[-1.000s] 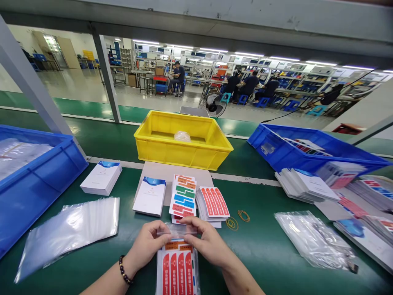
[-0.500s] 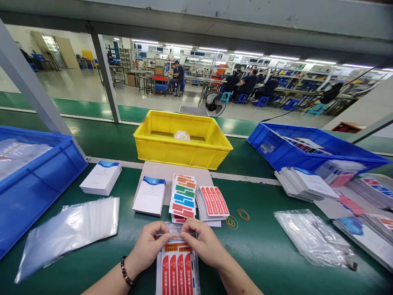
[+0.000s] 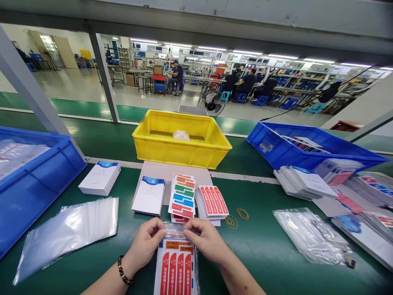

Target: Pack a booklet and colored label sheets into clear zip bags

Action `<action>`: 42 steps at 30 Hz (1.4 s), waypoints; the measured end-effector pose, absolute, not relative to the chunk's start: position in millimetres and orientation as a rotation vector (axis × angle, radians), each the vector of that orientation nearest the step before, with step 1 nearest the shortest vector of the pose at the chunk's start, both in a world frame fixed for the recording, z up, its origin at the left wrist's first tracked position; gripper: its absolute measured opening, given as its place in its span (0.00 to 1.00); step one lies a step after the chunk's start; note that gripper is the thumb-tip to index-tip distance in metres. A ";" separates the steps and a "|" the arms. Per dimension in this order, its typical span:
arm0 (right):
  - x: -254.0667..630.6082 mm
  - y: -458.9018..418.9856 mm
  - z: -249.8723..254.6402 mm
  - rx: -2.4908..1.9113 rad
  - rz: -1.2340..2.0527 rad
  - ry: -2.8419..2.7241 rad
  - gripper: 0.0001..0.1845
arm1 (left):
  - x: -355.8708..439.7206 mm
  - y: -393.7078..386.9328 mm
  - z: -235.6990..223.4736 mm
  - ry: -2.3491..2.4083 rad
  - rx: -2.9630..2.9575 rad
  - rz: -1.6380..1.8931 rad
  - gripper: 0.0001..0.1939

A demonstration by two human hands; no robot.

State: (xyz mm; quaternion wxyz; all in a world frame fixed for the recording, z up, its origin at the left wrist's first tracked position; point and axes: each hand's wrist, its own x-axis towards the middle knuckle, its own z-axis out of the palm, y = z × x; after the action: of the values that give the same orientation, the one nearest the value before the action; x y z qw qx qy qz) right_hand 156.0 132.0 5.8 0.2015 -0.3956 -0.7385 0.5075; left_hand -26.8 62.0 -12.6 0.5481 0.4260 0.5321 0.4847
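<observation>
A clear zip bag lies at the front edge of the view, its mouth toward the far side. Inside it a sticker sheet with red strips and an orange band shows through the plastic. My left hand pinches the left corner of the bag's mouth between thumb and fingers. At the right corner my right hand pinches the same edge. Just beyond my fingers are a stack of multicoloured sticker sheets, a stack of red sticker sheets and white booklets.
A yellow bin stands behind the stacks. Blue bins flank the left and right sides. Clear bags lie at left, more bagged items at right. Rubber bands rest beside the red sheets. Another booklet stack sits at left.
Both hands moved closer together along the bag's mouth, then slightly apart again toward its corners. The bag has stayed nearly in place.
</observation>
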 end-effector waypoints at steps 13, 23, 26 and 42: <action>145.5 121.7 3.5 -1.010 1.230 -2.190 0.09 | -22.5 61.7 -16.4 1.290 1.041 1.127 0.12; 140.4 114.1 -2.2 -0.841 0.987 -2.337 0.10 | -15.8 60.6 -17.9 1.281 1.209 1.077 0.09; 145.3 120.5 -1.6 -0.739 0.811 -2.361 0.09 | -21.9 59.8 -16.1 1.344 1.388 1.147 0.05; 130.3 82.3 -25.1 -0.625 0.836 -3.019 0.48 | -41.1 60.8 -18.7 1.539 1.390 1.638 0.07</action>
State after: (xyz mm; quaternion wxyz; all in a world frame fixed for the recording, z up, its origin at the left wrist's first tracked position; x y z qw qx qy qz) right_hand 130.3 82.3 -25.1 -0.0262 -0.1955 -0.9448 0.2616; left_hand -41.1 60.8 -18.7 0.2470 0.5096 0.5645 0.6006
